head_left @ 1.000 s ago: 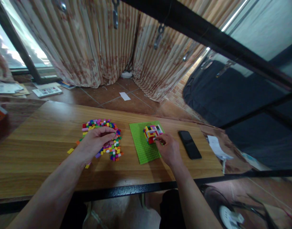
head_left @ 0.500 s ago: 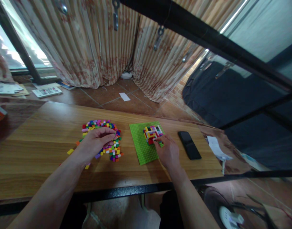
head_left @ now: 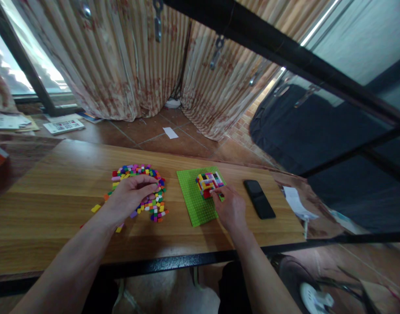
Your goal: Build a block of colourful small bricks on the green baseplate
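A green baseplate point(head_left: 195, 203) lies on the wooden table point(head_left: 56, 187), with a small multicoloured brick build point(head_left: 207, 182) at its far right corner. My right hand point(head_left: 231, 207) rests at the near edge of that build, fingertips pinched against it; what they hold is too small to name. Left of the plate a pile of loose coloured bricks point(head_left: 152, 205) is spread out. My left hand point(head_left: 131, 194) lies on that pile with its fingers curled over the bricks.
A black phone point(head_left: 259, 198) lies right of the baseplate. A paper slip point(head_left: 296, 201) sits at the table's right end. Stray yellow bricks point(head_left: 96, 208) lie left of the pile. Papers and booklets point(head_left: 61, 125) rest on the floor beyond, near the curtains.
My right hand has shifted slightly left and nearer the brick build. My left hand has stayed on the pile.
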Demonstrator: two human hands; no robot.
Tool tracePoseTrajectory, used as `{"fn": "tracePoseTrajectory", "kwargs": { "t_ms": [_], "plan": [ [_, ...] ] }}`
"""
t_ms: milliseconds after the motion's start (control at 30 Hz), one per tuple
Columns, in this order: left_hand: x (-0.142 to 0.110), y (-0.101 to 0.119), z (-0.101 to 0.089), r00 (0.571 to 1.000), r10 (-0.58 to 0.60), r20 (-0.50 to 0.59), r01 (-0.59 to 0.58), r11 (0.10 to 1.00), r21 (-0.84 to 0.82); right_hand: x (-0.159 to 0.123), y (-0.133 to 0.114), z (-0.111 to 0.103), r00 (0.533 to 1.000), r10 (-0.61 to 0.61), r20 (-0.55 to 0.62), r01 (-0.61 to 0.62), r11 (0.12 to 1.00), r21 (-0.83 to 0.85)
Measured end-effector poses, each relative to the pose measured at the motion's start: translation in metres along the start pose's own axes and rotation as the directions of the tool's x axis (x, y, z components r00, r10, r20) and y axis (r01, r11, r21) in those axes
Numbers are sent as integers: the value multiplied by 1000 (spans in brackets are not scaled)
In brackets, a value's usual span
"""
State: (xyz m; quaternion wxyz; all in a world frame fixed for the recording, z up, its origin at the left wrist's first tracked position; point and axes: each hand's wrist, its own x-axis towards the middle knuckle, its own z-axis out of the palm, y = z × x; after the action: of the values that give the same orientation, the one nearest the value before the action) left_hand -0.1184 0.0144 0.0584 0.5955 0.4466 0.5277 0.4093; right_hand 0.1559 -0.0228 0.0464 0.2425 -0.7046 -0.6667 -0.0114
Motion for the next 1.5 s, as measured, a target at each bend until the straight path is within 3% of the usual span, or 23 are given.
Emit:
{"fn": "tracePoseTrajectory", "kwargs": {
  "t_ms": [300, 867, 1333, 1500],
  "plan": [
    [3, -5, -2, 999, 32, 15, -32, 999, 38, 2, 7, 1, 997, 78, -28, -73, 984, 161],
    [3, -5, -1, 999, 33, 4, -33, 997, 72, 2, 5, 0, 999, 38, -22, -35, 995, 98],
    [2, -1, 0, 999, 32, -5, -31, 997, 71, 4, 10, -7, 995, 45, 85, -61, 979, 193],
    [2, -1, 0, 999, 33, 7, -34, 996, 77, 5, 9, -9, 996, 51, 73, -66, 971, 231]
  ]
}}
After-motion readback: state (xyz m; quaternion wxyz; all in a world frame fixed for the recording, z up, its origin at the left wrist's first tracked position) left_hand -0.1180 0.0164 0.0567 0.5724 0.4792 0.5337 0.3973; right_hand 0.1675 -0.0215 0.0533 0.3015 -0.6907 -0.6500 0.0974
